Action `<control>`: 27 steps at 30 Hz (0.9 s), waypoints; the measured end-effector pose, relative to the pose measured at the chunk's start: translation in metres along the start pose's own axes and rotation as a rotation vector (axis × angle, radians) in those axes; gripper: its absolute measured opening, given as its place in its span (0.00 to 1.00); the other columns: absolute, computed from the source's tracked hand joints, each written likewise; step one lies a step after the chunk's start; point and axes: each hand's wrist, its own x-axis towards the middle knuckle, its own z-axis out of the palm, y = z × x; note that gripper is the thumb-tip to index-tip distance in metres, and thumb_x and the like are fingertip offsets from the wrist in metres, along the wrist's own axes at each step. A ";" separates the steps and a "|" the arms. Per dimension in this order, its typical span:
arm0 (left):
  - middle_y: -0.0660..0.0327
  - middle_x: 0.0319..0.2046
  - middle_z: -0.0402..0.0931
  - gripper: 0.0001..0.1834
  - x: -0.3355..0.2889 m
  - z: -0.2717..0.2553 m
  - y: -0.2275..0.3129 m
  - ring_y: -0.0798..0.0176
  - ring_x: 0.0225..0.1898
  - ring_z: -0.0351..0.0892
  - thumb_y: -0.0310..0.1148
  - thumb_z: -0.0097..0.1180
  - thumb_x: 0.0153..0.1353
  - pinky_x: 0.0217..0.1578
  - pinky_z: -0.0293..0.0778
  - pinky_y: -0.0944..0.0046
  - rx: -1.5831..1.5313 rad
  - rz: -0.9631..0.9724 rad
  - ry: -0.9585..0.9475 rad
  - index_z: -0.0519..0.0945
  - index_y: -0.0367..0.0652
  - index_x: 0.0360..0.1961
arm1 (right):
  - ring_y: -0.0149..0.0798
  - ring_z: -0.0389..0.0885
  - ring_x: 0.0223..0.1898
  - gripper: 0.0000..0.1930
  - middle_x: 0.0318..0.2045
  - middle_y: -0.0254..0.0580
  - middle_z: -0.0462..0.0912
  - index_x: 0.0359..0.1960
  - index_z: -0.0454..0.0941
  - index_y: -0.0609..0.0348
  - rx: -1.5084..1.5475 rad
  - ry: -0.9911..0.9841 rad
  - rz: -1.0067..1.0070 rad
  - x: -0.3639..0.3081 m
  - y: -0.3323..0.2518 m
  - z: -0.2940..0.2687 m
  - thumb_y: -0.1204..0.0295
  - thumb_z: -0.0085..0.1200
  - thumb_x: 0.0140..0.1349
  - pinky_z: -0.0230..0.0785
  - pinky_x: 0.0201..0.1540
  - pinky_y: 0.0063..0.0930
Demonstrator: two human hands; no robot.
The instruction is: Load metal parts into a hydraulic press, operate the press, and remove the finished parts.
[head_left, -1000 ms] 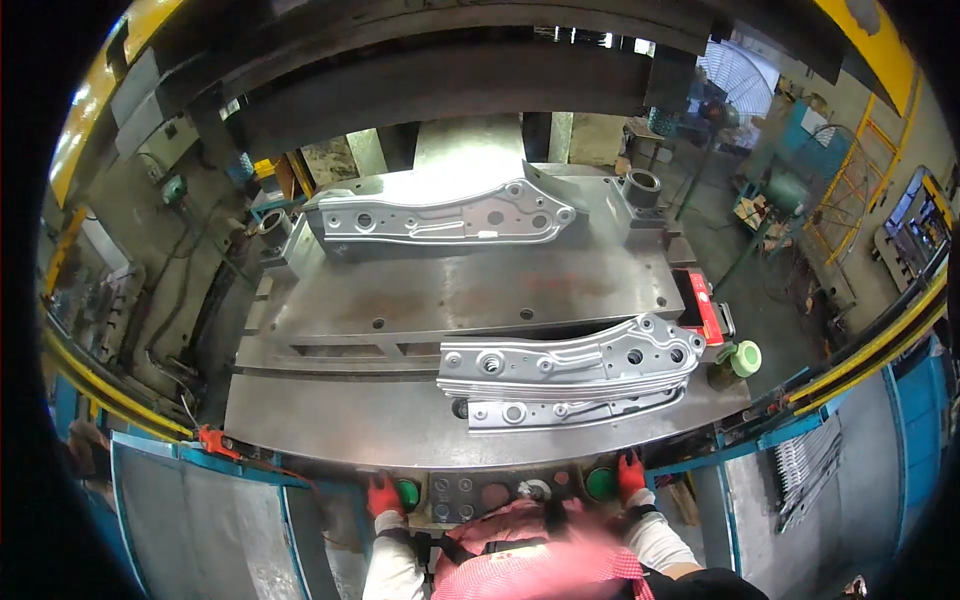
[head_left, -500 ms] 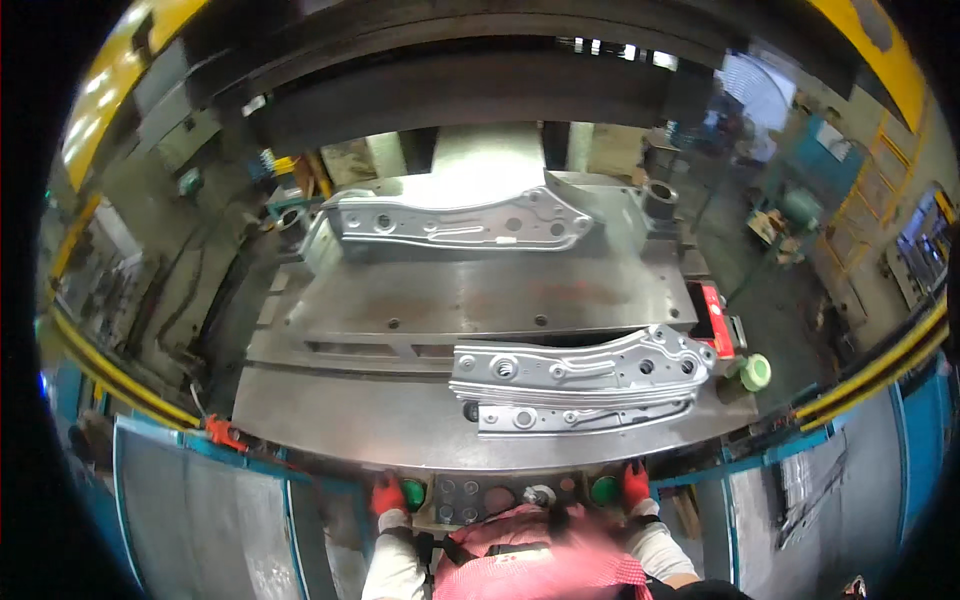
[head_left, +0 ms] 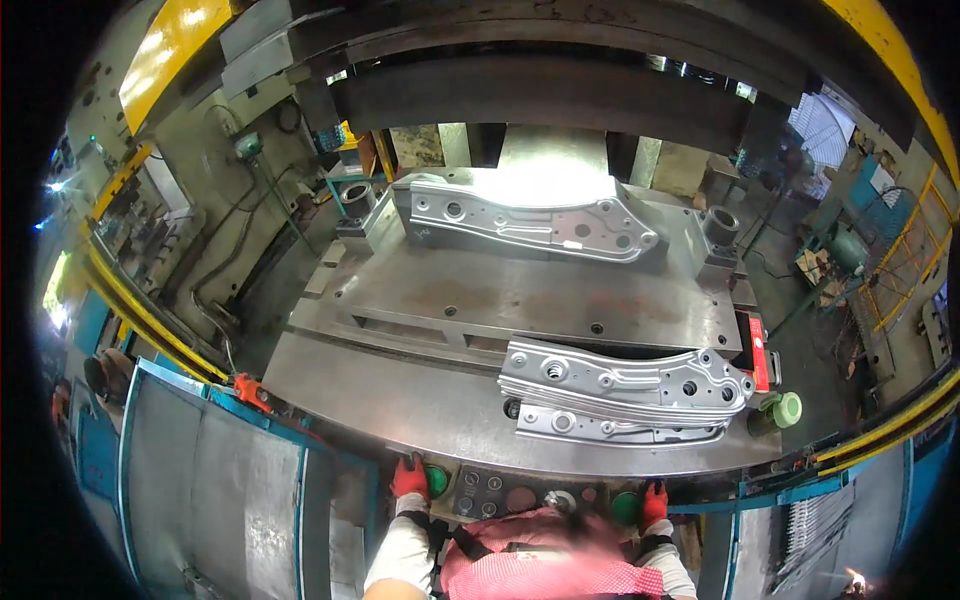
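My left hand [head_left: 409, 478], in a red glove, rests at the left end of a control panel [head_left: 463, 505], right beside a green push button [head_left: 435, 481]. My right hand [head_left: 654, 503], gloved in red too, is at the panel's other end, next to a second green button [head_left: 626, 508]. Fingers of both hands are partly spread, with nothing held; whether they press the buttons cannot be made out. Beyond the panel, a stack of stamped metal panels [head_left: 625, 385] lies on the press bed's front right. A similar stamped panel [head_left: 530, 222] sits on the die farther back.
The dark upper part of the press [head_left: 540, 95] spans overhead. Guide bushings [head_left: 357, 198] flank the die. A red box [head_left: 757, 350] and a light green round-topped object [head_left: 786, 409] stand right of the stack. Yellow rails [head_left: 150, 310] and blue-framed panels [head_left: 215, 470] line the sides.
My view has turned a little leftward, so the scene sits farther right in the picture. Both hands stay beside the green buttons, and the metal panels keep their places.
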 end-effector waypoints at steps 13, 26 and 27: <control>0.55 0.62 0.64 0.42 0.000 -0.001 0.004 0.52 0.64 0.60 0.68 0.38 0.57 0.65 0.45 0.44 0.018 -0.012 -0.050 0.65 0.48 0.63 | 0.53 0.76 0.49 0.23 0.48 0.58 0.77 0.56 0.67 0.66 -0.078 0.036 -0.082 0.032 0.054 0.000 0.61 0.46 0.66 0.67 0.52 0.38; 0.45 0.66 0.51 0.67 0.094 0.027 -0.103 0.50 0.67 0.53 0.55 0.73 0.34 0.63 0.56 0.54 -0.530 0.114 -0.631 0.46 0.33 0.67 | 0.46 0.70 0.58 0.41 0.56 0.53 0.72 0.65 0.54 0.65 -0.053 -0.410 -0.256 -0.035 0.001 -0.031 0.57 0.60 0.56 0.63 0.58 0.35; 0.45 0.65 0.52 0.68 0.086 0.028 -0.077 0.51 0.66 0.54 0.52 0.76 0.32 0.62 0.59 0.55 -0.529 0.123 -0.715 0.46 0.32 0.67 | 0.45 0.69 0.58 0.42 0.56 0.53 0.71 0.65 0.52 0.65 -0.094 -0.395 -0.207 -0.035 0.005 -0.040 0.57 0.61 0.56 0.63 0.58 0.34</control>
